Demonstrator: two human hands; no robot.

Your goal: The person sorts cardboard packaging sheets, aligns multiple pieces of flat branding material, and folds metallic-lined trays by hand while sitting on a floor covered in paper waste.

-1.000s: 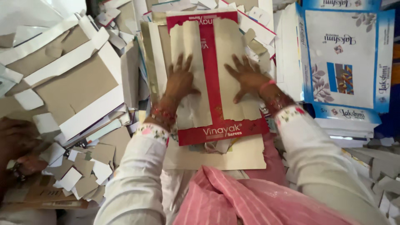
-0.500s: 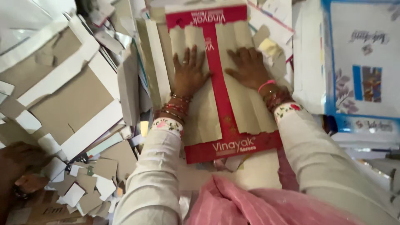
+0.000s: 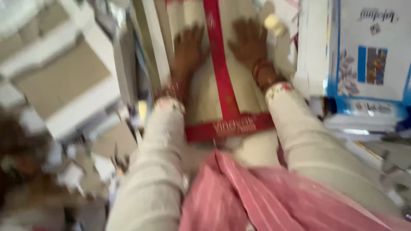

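The picture is blurred by motion. A flat, unfolded red-and-beige cardboard box blank (image 3: 222, 124) lies in front of me on a pile of card. My left hand (image 3: 188, 53) presses flat on its left beige flap, fingers spread. On the right beige flap rests my right hand (image 3: 249, 42), palm down, bangles at the wrist. A red strip of the blank runs between the two hands. Neither hand grips anything.
A stack of blue-and-white printed box blanks (image 3: 364, 64) lies at the right. Grey-brown and white card pieces (image 3: 64, 85) are heaped at the left, with small offcuts (image 3: 72, 175) below. Another person's hand (image 3: 17, 158) shows blurred at the far left. Pink striped cloth (image 3: 239, 196) covers my lap.
Both hands have slid farther up the blank, away from me, still flat on its flaps. The camera has tilted and the view has become blurred.
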